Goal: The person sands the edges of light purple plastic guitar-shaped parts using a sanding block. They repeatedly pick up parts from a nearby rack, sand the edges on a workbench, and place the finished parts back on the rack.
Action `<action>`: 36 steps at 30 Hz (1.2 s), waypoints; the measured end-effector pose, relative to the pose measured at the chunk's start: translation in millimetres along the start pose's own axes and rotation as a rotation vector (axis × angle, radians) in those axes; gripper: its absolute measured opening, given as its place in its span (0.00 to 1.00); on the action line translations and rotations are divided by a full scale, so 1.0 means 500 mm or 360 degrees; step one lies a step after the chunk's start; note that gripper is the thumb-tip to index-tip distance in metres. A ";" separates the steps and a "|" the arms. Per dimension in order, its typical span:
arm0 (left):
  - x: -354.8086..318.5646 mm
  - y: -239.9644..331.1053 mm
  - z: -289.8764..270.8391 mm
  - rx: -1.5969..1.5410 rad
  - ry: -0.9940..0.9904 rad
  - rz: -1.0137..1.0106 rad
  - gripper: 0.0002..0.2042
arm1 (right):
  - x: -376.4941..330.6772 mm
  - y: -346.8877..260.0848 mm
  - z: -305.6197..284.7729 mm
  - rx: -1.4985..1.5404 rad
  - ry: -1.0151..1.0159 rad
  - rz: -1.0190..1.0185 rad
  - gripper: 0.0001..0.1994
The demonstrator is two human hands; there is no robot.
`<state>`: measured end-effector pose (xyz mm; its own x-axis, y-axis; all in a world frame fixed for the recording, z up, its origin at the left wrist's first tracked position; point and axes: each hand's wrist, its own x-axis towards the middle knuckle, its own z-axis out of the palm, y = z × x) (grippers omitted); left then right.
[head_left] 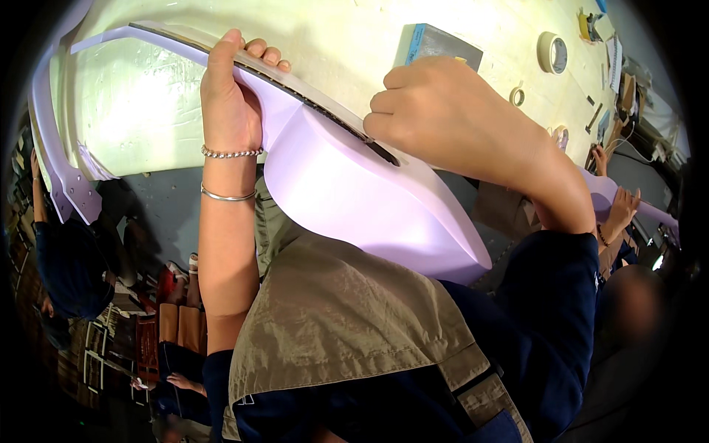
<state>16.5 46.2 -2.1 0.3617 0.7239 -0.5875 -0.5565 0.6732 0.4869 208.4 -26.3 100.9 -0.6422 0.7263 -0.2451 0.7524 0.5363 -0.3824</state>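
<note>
A lilac ukulele-like instrument [347,184] lies tilted across my front, its rounded back and side toward me and its neck running to the upper left. My left hand [230,96] is wrapped around the neck near the body, thumb on the near side and fingertips showing over the far edge. Along the neck runs a dark-edged fingerboard [310,105]. Over its body end my right hand [432,111] is closed with curled fingers, close to or touching the top. Whatever it may hold is hidden behind the fingers.
A pale worktable [325,29] bears a grey box [447,46] with a blue side, a large tape roll [552,53] and a smaller roll [517,96]. Another lilac neck with headstock [80,196] hangs past the left edge. Co-workers are at both sides; one handles a lilac instrument [602,193].
</note>
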 end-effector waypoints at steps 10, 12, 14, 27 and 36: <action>-0.001 0.001 0.004 -0.0002 0.0024 -0.0010 0.11 | -0.001 -0.009 0.003 -0.0037 0.0098 0.0012 0.03; -0.001 0.003 0.006 0.0005 0.0038 -0.0006 0.11 | -0.017 -0.005 -0.005 0.0071 0.0020 0.0021 0.01; -0.003 0.003 0.006 0.0014 0.0059 0.0005 0.10 | -0.030 0.007 -0.010 0.0254 0.0075 0.0068 0.02; -0.007 -0.001 0.007 0.0140 0.0067 -0.0022 0.11 | -0.056 0.008 0.098 0.2079 0.0167 0.0966 0.20; -0.052 -0.053 -0.024 0.0951 -0.0248 0.0049 0.39 | 0.038 0.080 0.113 0.1857 0.0835 0.1387 0.15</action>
<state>12.7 7.9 -7.4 0.4820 0.7274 -0.4884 -0.0696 0.5874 0.8063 218.0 -15.4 30.8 0.2292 0.8230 -0.5198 0.1654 -0.5592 -0.8124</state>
